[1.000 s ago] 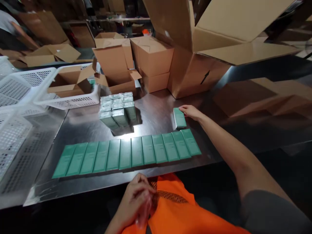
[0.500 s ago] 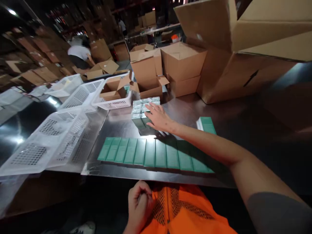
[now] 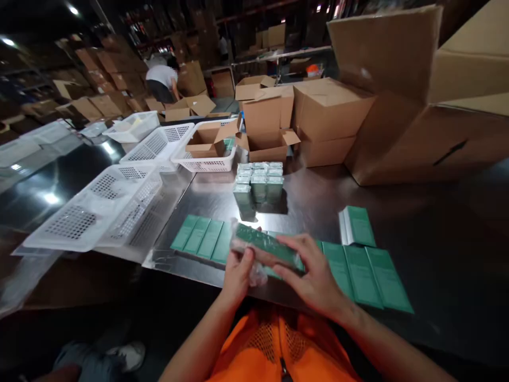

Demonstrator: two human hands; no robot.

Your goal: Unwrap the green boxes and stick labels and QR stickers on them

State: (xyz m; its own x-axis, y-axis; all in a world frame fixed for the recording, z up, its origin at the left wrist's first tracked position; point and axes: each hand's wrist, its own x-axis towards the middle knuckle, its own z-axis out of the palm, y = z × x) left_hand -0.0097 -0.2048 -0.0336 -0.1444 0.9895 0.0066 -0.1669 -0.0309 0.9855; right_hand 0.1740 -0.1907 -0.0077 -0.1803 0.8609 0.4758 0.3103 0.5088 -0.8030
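Note:
Between my two hands is a long green box (image 3: 264, 244) in a clear plastic wrapper, held tilted above the front of the metal table. My left hand (image 3: 239, 269) pinches its left end, where loose crinkled film sticks out. My right hand (image 3: 312, 273) grips the right end with thumb and fingers. Beneath it runs a row of flat green boxes (image 3: 198, 236), its middle partly hidden by my hands. Farther back stands a block of upright wrapped boxes (image 3: 259, 183). A few more green boxes (image 3: 358, 225) lie behind the row's right part.
White plastic baskets (image 3: 95, 209) line the left side, one holding an open carton (image 3: 207, 142). Cardboard boxes (image 3: 328, 119) stand along the back, and a large open carton (image 3: 401, 132) rises at the right. Another person (image 3: 162, 82) bends over cartons far behind.
My right hand has come back from the block of wrapped boxes with one wrapped box. My left hand has risen from my waist and now holds it too.

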